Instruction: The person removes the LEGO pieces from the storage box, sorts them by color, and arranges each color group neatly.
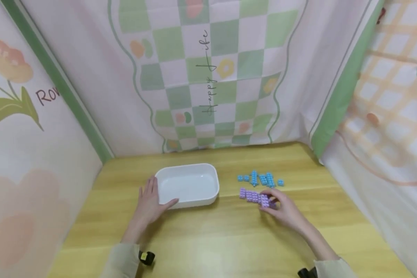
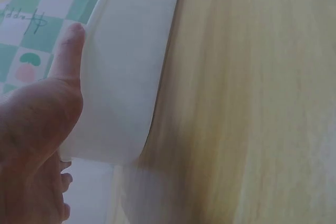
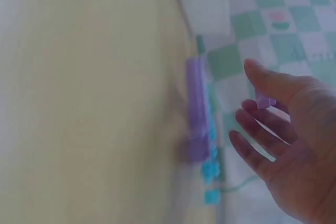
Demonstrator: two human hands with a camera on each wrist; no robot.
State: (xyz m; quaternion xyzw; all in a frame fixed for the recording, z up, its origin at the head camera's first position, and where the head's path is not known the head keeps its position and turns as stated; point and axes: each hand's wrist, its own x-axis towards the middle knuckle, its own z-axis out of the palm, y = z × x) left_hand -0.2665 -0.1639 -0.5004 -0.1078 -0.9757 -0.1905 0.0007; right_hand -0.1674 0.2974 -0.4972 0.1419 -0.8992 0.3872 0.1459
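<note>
My left hand (image 1: 150,204) rests against the left end of a white rectangular tub (image 1: 190,202), its fingers along the end wall. In the left wrist view the straight thumb (image 2: 71,53) lies along the tub's rim. My right hand (image 1: 286,210) pinches a small purple studded toy brick (image 3: 262,99) between thumb and fingers, mostly covered by them in the right wrist view. This hand is raised over the right end of a row of purple bricks (image 1: 252,196). Blue bricks (image 1: 254,178) form a loose row just behind the purple ones.
The wooden table (image 1: 201,243) carries the tub left of the bricks. A patterned curtain (image 1: 208,77) hangs along the table's back edge, with more printed fabric (image 1: 372,154) on the right side. One small blue brick (image 1: 280,182) lies apart at the blue row's right end.
</note>
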